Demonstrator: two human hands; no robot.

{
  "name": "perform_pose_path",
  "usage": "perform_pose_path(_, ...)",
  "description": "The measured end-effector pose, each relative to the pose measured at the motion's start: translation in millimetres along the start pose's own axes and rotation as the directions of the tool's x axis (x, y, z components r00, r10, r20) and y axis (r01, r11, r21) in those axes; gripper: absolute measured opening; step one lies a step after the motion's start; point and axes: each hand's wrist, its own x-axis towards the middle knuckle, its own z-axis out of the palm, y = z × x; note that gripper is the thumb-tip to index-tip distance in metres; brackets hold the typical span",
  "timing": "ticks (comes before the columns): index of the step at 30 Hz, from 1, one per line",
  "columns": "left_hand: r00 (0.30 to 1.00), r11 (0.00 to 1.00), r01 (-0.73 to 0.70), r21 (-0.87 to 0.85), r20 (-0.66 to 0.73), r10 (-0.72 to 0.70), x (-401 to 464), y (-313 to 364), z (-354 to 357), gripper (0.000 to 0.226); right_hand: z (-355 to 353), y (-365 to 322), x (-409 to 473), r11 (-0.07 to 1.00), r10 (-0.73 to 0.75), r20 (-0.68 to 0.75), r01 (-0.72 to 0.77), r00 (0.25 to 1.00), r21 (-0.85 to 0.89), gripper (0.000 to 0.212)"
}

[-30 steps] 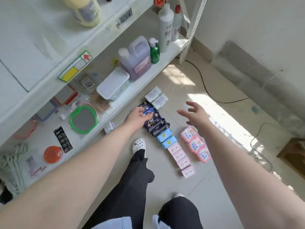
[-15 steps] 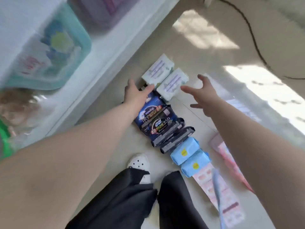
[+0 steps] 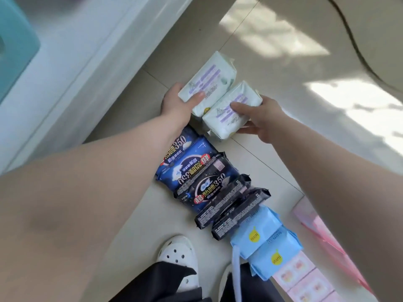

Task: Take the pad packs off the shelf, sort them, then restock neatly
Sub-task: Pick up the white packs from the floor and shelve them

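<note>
The person bends over the floor (image 3: 272,62), next to the white shelf (image 3: 91,68), and both bare arms reach down. The left hand (image 3: 176,103) grips the far white pack (image 3: 209,81), with the thumb on top and the fingers hidden behind it. The right hand (image 3: 259,118) grips the near white pack (image 3: 231,110), with one finger on top and the rest tucked under the side. The two white packs touch each other and sit at the far end of a long row of packs. Just behind them in the row lie the dark blue packs (image 3: 192,168), and the left arm hides part of the first one. Then come the black packs (image 3: 235,205), the light blue packs (image 3: 263,240) with yellow stickers, and the pale pink packs (image 3: 305,282). Brighter pink packs (image 3: 322,232) peek out from under the right arm, which covers most of them. A white shoe (image 3: 178,258) and dark trousers (image 3: 174,286) show near the bottom. A black cord (image 3: 357,53) runs across the sunny floor. Something teal (image 3: 15,51) sits blurry on the shelf.
</note>
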Motion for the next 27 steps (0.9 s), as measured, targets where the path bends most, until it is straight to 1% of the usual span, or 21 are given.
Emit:
perform_pose_path(3, 0.999, 0.998, -0.047, -0.04, 0.013, 0.048, -29, 35, -3, 0.037, -14, -22, -34, 0.999, -0.034, -0.025, 0.035, 0.999, 0.038, 0.047)
perform_pose_path(6, 0.999, 0.996, -0.025, -0.088, 0.045, 0.029, -77, 80, -13, 0.036, -33, -50, -94, 0.998, -0.041, -0.046, 0.043, 0.998, 0.042, 0.045)
perform_pose_path(7, 0.998, 0.995, -0.002, -0.098, 0.062, 0.008, -97, 94, -18, 0.036, -41, -60, -120, 0.999, -0.032, -0.05, 0.034, 0.998, 0.033, 0.044)
perform_pose_path(10, 0.993, 0.996, 0.068, -0.055, 0.102, -0.062, -176, 131, -38, 0.035, -62, -81, -214, 1.0, 0.021, -0.05, -0.021, 0.999, 0.011, 0.041)
perform_pose_path(13, 0.989, 0.995, 0.091, -0.027, 0.119, -0.087, -266, 169, -70, 0.036, -75, -102, -317, 0.997, 0.073, -0.052, -0.072, 0.996, 0.004, 0.041)
perform_pose_path(16, 0.989, 0.995, 0.098, -0.011, 0.115, -0.096, -343, 213, -109, 0.044, -75, -126, -411, 0.996, 0.084, -0.034, -0.084, 0.996, 0.004, 0.039)
perform_pose_path(21, 0.992, 0.989, 0.101, -0.107, 0.086, -0.092, -431, 271, -173, 0.042, -58, -163, -524, 1.0, -0.002, 0.009, 0.002, 1.0, 0.001, 0.03)
perform_pose_path(23, 0.996, 0.99, 0.084, -0.115, 0.049, -0.079, -462, 280, -195, 0.052, -52, -169, -562, 0.999, -0.051, 0.052, 0.051, 0.997, -0.008, 0.025)
perform_pose_path(25, 0.997, 0.988, 0.075, -0.135, 0.021, -0.073, -496, 284, -214, 0.066, -49, -172, -598, 0.997, -0.071, 0.12, 0.075, 0.99, -0.031, 0.032)
perform_pose_path(27, 0.996, 0.975, 0.085, -0.206, 0.008, -0.085, -538, 288, -229, 0.071, -50, -172, -636, 0.994, -0.066, 0.194, 0.081, 0.979, -0.068, 0.041)
